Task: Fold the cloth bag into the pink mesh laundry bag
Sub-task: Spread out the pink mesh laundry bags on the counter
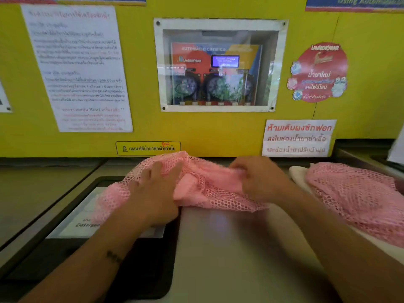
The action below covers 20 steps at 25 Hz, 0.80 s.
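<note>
A pink mesh laundry bag (205, 189) lies crumpled on top of the washing machine (229, 248), between my two hands. My left hand (157, 193) lies on its left part, fingers spread and pressing the mesh down. At the bag's upper right edge, my right hand (260, 180) has its fingers curled and pinches the mesh. A solid pink cloth shows through the mesh near the middle. I cannot tell whether that is the cloth bag.
A second pink mesh bag (360, 197) lies at the right on a white cloth (299, 173). A black-framed detergent lid (87, 217) sits under my left arm. The yellow wall (142, 84) with notices and a dispenser window (218, 66) stands close behind.
</note>
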Motion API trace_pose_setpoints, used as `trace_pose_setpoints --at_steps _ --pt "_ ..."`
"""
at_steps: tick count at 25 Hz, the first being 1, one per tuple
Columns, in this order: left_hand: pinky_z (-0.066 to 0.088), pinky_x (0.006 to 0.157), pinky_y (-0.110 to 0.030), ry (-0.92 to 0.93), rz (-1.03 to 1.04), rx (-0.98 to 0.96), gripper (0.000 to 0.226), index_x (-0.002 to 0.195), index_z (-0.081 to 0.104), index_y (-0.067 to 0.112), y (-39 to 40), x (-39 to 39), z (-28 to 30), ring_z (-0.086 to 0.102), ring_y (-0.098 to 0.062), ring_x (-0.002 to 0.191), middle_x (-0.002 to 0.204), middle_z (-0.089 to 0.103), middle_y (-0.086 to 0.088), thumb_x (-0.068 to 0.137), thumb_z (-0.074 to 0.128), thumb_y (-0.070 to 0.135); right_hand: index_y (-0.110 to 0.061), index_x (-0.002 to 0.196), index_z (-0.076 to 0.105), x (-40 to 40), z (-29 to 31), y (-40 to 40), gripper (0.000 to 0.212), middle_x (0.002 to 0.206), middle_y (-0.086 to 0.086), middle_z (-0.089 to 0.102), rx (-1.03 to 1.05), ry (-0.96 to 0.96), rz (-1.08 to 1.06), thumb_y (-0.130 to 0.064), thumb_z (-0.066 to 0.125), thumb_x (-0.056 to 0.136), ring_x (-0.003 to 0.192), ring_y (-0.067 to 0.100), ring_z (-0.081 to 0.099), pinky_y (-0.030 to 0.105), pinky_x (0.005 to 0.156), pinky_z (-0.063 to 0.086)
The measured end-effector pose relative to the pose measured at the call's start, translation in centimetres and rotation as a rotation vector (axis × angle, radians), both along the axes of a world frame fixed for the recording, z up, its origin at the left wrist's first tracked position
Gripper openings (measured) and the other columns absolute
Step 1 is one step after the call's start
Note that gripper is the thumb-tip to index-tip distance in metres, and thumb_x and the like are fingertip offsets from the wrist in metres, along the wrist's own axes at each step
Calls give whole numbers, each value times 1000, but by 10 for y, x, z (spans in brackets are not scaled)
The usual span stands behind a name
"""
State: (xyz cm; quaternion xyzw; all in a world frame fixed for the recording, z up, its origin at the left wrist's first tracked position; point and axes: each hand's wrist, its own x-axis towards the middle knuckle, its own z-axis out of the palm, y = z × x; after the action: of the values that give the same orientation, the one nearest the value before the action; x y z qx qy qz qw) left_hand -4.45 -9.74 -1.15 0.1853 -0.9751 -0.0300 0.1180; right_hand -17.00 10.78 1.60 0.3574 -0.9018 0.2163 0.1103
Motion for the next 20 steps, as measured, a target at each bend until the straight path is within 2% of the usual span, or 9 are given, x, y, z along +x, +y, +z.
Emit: trace_pose_setpoints --at_steps 3,6,9,11,13,15,17,18,20 --pt "47 97 -50 262 43 67 94 150 19 33 -48 5 23 48 -35 124 144 35 -14 75 73 15 -21 88 70 -16 27 32 31 97 3 68 -368 66 -208 4 53 80 92 21 59 31 81 45" --pt "41 100 -56 256 288 -2 83 148 25 32 -87 20 28 38 -41 128 145 32 -16 79 69 24 -19 73 65 -19 38 58 29 99 9 68 -460 54 -321 4 48 81 96 27 58 31 83 43" --pt "36 105 -55 98 297 174 83 150 22 34 -98 31 26 30 -42 132 149 22 -15 80 65 19 -21 91 71 -17 33 52 28 120 7 68 -409 50 -333 -9 45 88 103 28 58 45 96 47" --pt "42 99 -51 399 147 173 67 137 45 31 -89 28 35 43 -35 122 140 37 -11 77 59 4 -24 115 67 -6 30 37 32 127 5 65 -294 128 -238 -19 48 90 112 27 58 51 101 43" --pt "45 87 -40 704 -21 178 45 115 62 23 -63 22 41 54 -26 103 118 52 -7 78 53 -2 -29 136 52 8 23 21 45 140 0 56 -76 92 -104 -32 53 90 126 24 51 50 108 36" --pt "44 86 -35 595 -189 169 27 102 63 34 -37 9 27 54 -18 99 111 54 1 85 54 15 -33 145 37 17 10 6 61 150 -3 44 151 -81 -13 -37 59 89 134 22 43 45 111 34" --pt "44 96 -42 224 -217 113 23 101 56 50 -26 -1 6 49 -18 113 121 48 7 82 54 38 -32 140 42 18 0 1 57 143 -3 51 193 -139 27 -25 62 88 123 21 52 39 100 44" --pt "43 99 -44 113 -179 134 31 108 54 51 -28 -3 1 46 -18 116 123 45 7 81 57 35 -31 132 50 14 0 1 47 132 -3 58 97 -141 31 -19 62 89 111 20 57 36 90 49" --pt "47 92 -39 179 -131 202 41 111 58 39 -38 -1 6 51 -19 108 115 50 4 80 62 13 -31 108 59 7 7 8 30 101 -6 64 -189 -106 -17 -8 60 89 84 16 60 30 66 48"
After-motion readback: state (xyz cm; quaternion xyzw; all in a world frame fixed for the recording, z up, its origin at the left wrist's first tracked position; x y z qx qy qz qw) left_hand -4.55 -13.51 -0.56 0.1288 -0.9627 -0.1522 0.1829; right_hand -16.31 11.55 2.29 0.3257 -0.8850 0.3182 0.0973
